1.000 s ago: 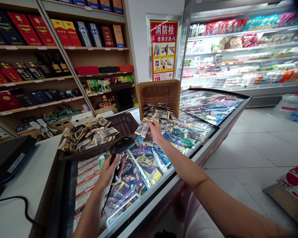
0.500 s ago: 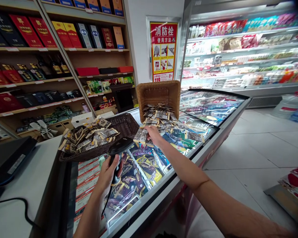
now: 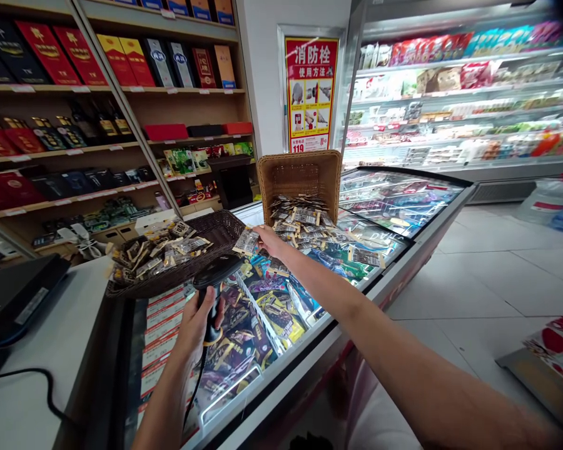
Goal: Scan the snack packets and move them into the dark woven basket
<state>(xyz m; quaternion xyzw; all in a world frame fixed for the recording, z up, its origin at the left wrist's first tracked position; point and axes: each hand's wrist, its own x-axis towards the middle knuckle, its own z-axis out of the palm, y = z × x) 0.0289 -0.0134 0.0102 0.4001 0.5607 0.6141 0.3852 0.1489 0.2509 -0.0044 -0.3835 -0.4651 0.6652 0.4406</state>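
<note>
My left hand is wrapped round the handle of a black barcode scanner, its head tilted over the freezer glass. A cable hangs from the scanner's grip. My right hand pinches a small snack packet with pale edges, held beyond the scanner head and beside the dark basket's right end. In the dark brown wicker basket, similar packets are heaped toward the left. A tan wicker basket stands tipped on its side, with more packets spilling from its mouth onto the glass.
Beneath the baskets is a chest freezer with a glass top and bagged goods inside. A white counter with a black device borders it on the left. Shelves of boxes rise behind; a lit refrigerated display stands at back right.
My right hand has moved left with the packet, toward the dark basket. The scanner in my left hand has shifted slightly left, and the dark basket sits a little farther left.
</note>
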